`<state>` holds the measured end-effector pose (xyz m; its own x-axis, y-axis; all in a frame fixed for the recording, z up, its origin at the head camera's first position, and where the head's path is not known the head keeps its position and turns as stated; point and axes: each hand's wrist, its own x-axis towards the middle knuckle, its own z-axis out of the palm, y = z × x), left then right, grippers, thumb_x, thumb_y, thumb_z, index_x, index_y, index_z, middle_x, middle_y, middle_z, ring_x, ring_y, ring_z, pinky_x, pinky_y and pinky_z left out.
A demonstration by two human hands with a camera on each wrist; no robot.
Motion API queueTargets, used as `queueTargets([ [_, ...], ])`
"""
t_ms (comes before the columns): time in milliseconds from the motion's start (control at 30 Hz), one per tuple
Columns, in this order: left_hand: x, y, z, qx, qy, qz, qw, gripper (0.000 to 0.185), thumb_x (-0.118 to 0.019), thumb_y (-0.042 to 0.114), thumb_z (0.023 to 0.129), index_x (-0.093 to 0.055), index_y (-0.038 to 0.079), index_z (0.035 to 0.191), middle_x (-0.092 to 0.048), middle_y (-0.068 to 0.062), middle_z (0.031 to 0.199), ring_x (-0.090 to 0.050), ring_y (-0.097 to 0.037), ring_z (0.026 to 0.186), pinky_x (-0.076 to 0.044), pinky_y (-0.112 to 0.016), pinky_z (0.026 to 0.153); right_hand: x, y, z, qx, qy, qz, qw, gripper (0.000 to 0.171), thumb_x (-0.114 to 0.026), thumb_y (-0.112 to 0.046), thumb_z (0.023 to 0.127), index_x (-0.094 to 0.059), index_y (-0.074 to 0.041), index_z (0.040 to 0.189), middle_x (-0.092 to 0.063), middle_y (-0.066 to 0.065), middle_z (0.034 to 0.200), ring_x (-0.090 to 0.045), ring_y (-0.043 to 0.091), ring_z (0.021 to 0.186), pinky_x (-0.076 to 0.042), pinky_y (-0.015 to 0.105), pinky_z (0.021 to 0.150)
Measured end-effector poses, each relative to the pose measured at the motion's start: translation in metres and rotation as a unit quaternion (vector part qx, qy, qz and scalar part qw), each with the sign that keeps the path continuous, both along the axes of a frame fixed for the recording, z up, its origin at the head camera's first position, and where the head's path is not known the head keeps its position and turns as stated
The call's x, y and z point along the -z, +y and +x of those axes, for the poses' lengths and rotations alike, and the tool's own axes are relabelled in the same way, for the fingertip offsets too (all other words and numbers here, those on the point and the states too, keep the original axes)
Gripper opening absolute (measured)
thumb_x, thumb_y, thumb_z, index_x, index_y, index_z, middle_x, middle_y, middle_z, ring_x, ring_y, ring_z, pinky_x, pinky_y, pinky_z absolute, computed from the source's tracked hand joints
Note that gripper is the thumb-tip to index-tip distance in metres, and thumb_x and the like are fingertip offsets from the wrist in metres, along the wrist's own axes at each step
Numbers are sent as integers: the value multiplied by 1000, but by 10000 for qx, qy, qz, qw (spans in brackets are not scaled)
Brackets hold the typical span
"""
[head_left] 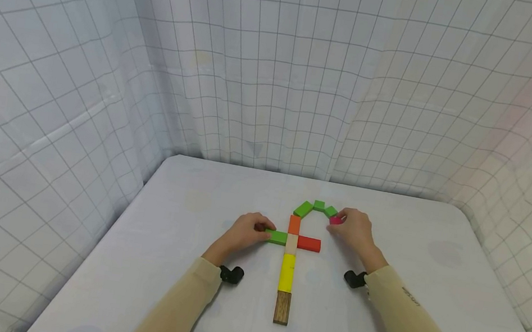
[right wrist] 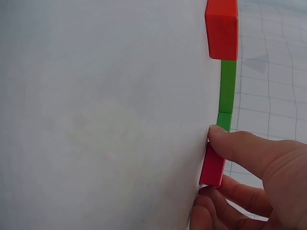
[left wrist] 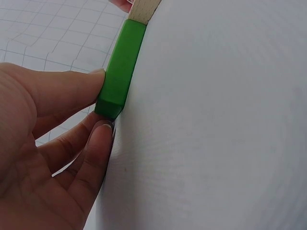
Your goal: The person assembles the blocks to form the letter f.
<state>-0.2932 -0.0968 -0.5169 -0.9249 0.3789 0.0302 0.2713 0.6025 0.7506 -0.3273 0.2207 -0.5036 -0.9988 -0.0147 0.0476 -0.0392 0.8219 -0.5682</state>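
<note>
Coloured wooden blocks lie flat on the white table in a cross-and-loop figure. A stem runs from a brown block through a yellow block and a pale block to an orange block. My left hand pinches the green arm block at its outer end. A red arm block lies opposite. My right hand pinches a pink block beside the arch of green blocks.
Grid-patterned white sheets wall in the table on the left, back and right. Black wrist cameras sit just above the cloth near both forearms. The table's rounded edges show at the far corners.
</note>
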Motion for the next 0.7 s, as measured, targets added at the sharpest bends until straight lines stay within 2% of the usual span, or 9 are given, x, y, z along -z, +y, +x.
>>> queueTargets([
  [267,-2,3,0,87,-44,104,9999,17,-71,17,95,-76,16,111,-65,3,102,-56,-18,90,-49,-34,82,-1,3,2,65,-52,50,10000,39,-84,-24,82,-70,0,109,-66,13,95,-57,28,87,-50,39,74],
  [400,-1,0,-3,146,-139,183,9996,19,-68,19,96,-75,16,113,-66,3,104,-58,-17,92,-49,-36,83,-3,3,5,13,-81,20,10000,43,-85,-24,82,-68,0,114,-66,13,97,-58,28,87,-50,40,75],
  [700,-5,-10,-8,110,-197,144,9996,21,-64,23,100,-74,17,117,-67,3,110,-60,-17,99,-50,-37,88,-20,6,12,-269,80,281,9992,57,-83,-30,83,-64,-1,129,-67,16,105,-59,31,91,-52,42,74],
])
